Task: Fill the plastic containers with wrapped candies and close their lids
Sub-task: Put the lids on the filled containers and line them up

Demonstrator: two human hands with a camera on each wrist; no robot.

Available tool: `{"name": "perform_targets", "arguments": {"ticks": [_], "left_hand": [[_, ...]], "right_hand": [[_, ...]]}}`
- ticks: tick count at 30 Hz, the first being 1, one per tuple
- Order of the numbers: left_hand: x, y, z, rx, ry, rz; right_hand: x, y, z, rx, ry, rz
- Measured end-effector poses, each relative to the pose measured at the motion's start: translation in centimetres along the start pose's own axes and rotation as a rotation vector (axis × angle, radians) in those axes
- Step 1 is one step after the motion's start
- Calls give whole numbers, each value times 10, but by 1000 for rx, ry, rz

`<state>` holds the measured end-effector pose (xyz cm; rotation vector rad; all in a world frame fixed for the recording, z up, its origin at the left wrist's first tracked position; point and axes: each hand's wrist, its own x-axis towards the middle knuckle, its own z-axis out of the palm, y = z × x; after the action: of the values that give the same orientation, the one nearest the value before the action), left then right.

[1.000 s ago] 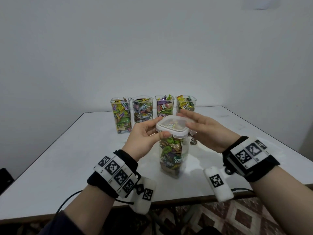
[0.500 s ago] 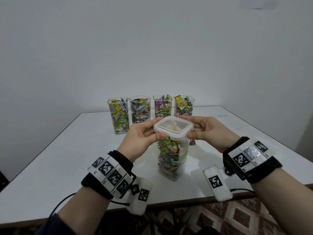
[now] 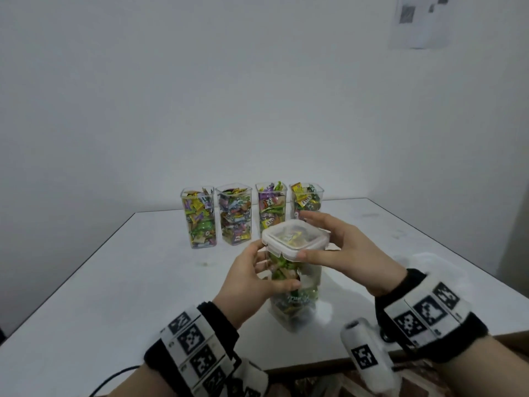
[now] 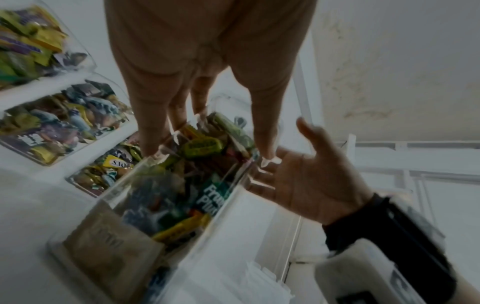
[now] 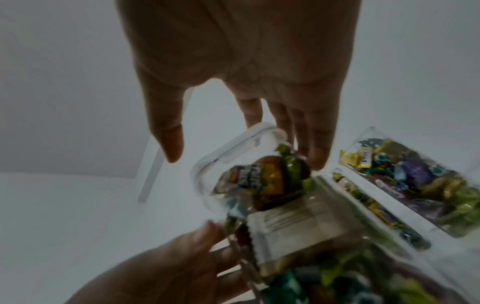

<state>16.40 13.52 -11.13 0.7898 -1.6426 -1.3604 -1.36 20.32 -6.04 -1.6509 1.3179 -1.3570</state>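
Head view: a candy-filled container [image 3: 292, 293] is stood on the white surface [image 3: 114, 282], its lid [image 3: 294, 239] seated on top. The body is gripped by the left hand [image 3: 252, 285], fingers curled round it; the lid's edges are pinched by the right hand [image 3: 343, 253]. Four open containers [image 3: 252, 213] are lined up behind.

Left wrist view: the container's wall [image 4: 168, 185] is clasped between thumb and fingers.

Right wrist view: the lid's rim [image 5: 233, 148] is met by curled fingers, blurred.
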Motion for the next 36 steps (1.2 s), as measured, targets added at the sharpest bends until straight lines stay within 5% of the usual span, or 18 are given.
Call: {"name": "perform_targets", "arguments": {"ticks": [6, 14, 23, 36], "left_hand": [[21, 1, 22, -17, -123, 52], [81, -4, 53, 113, -236, 16], [175, -22, 46, 184, 211, 26], [240, -37, 73, 392, 411, 16]], "right_hand": [[1, -1, 9, -493, 139, -39], [26, 26, -25, -656, 338, 68], [86, 76, -81, -818, 533, 271], [179, 109, -112, -871, 498, 322]]}}
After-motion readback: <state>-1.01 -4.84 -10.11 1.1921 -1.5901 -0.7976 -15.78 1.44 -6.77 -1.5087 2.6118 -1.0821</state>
